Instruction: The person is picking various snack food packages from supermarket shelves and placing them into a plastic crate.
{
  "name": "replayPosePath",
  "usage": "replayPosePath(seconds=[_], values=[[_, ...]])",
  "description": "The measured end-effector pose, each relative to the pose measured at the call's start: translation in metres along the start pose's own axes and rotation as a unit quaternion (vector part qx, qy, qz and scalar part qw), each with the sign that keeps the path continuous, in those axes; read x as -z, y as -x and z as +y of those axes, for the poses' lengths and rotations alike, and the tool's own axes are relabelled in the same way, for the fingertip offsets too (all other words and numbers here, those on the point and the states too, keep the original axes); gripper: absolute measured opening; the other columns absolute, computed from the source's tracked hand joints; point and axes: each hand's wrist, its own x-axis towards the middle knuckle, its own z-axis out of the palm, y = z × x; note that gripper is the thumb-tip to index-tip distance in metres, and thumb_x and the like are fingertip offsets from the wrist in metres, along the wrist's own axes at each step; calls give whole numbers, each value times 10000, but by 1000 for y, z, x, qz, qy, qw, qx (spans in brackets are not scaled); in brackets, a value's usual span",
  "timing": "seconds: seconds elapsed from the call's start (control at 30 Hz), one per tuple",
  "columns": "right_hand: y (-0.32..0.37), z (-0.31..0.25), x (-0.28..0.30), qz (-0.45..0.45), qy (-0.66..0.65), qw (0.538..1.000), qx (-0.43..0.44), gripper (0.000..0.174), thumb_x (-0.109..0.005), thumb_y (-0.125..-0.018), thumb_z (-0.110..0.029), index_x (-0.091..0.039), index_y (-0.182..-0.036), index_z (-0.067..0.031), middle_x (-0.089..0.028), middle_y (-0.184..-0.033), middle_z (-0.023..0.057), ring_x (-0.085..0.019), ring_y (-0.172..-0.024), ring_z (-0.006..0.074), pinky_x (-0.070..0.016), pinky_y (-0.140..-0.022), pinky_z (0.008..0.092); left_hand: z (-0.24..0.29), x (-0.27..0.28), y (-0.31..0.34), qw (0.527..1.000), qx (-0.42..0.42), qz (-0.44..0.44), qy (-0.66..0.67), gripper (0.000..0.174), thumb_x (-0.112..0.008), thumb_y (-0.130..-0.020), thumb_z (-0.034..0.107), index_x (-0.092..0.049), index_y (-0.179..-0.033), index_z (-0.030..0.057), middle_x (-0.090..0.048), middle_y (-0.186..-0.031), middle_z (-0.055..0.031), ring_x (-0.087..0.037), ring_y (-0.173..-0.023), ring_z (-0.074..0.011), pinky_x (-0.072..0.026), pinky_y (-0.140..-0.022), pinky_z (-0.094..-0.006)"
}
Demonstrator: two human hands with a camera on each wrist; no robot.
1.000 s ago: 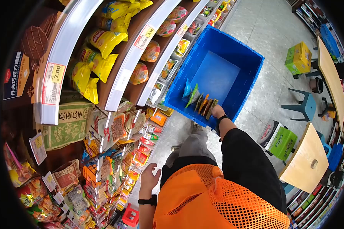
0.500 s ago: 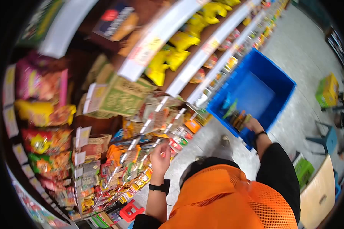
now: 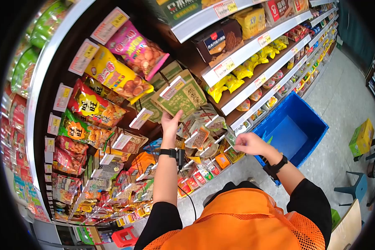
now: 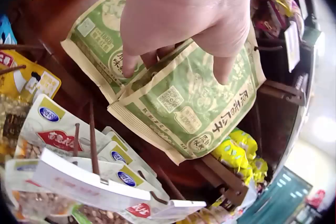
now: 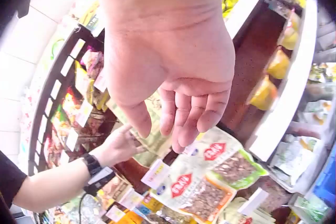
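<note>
My left hand pinches the lower edge of a green and tan paper bag of seeds hanging on the shelf hooks. In the left wrist view, the thumb lies on the front of this bag and the fingers go behind it, partly hidden. A second matching bag hangs behind it. My right hand is in the air before the lower hooks, fingers loosely curled with nothing in them. Beneath that hand, in the right wrist view, hang white nut packets with red labels.
A blue crate stands on the floor at right, beside the shelves. Bagged snacks hang at left on hooks with price tags. Yellow bags line a shelf beyond. A blue stool and yellow box stand farther right.
The view has swung left towards the hanging snacks. My left hand has risen from my side to the seed bag. My right hand has let go of the packets in the crate and come out.
</note>
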Motion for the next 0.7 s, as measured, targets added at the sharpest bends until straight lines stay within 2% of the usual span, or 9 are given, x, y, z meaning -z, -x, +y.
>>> replayPosePath(seconds=[0.07,0.17,0.23,0.3,0.37,0.43,0.53,0.63,0.7], values=[[-22,-31,-5,11,-2,998,58,218,-772,-841,-212,-662,-872,-26,-671,-714,52,-613,-638,119,-496,-588,305,7,0,-4,996,94,-5,5,362,-750,-894,76,-620,-1214,-33,-695,-1153,-94,-645,-1028,-163,-488,-926,-299],[-47,-68,-8,35,42,995,81,201,-763,-834,-194,-658,-889,-31,-675,-743,69,-633,-641,148,-505,-600,319,5,4,0,994,91,-40,-35,311,-744,-915,133,-655,-1160,-36,-707,-1111,-68,-645,-962,-139,-501,-878,-284],[-61,-75,-15,164,26,980,111,201,-757,-823,-184,-658,-904,-28,-676,-765,85,-652,-666,198,-520,-633,350,8,4,11,996,77,-41,-32,310,-741,-923,152,-663,-1160,-32,-706,-1109,-57,-631,-948,-126,-502,-867,-286],[-74,-83,-17,193,31,974,112,238,-757,-817,-186,-655,-967,-33,-686,-840,106,-669,-753,239,-529,-688,368,14,7,23,997,57,-47,9,321,-735,-929,162,-658,-1174,-30,-706,-1106,-58,-631,-951,-126,-502,-870,-292],[-87,-87,-18,309,44,929,199,321,-771,-812,-211,-648,-1053,-38,-684,-911,131,-670,-830,255,-527,-728,366,35,10,33,996,63,-54,-12,329,-729,-932,166,-653,-1182,-34,-708,-1116,-63,-639,-969,-130,-504,-883,-298],[-106,-80,-17,290,54,941,163,415,-781,-838,-228,-622,-1154,-11,-697,-1005,149,-676,-918,256,-536,-797,369,52,11,44,992,72,-102,-1,337,-730,-928,158,-649,-1186,-43,-708,-1131,-71,-646,-985,-137,-507,-895,-301],[-123,-84,-16,129,-260,941,174,429,-730,-918,-155,-577,-1255,61,-703,-1120,145,-663,-1031,198,-535,-908,329,70,12,56,989,83,-122,15,346,-736,-917,146,-648,-1191,-46,-708,-1143,-80,-650,-995,-141,-521,-890,-311],[-109,-95,-4,50,-284,954,86,409,-723,-917,-118,-583,-1268,38,-710,-1109,122,-670,-999,158,-537,-888,290,73,9,65,983,107,-140,58,339,-737,-912,133,-652,-1192,-39,-710,-1142,-82,-654,-994,-146,-528,-888,-315],[-103,-90,-5,40,-342,935,83,394,-726,-910,-99,-593,-1259,25,-718,-1085,90,-674,-951,131,-547,-853,277,68,8,78,971,141,-159,109,326,-732,-910,113,-658,-1195,-28,-711,-1140,-80,-662,-991,-156,-531,-889,-316]])
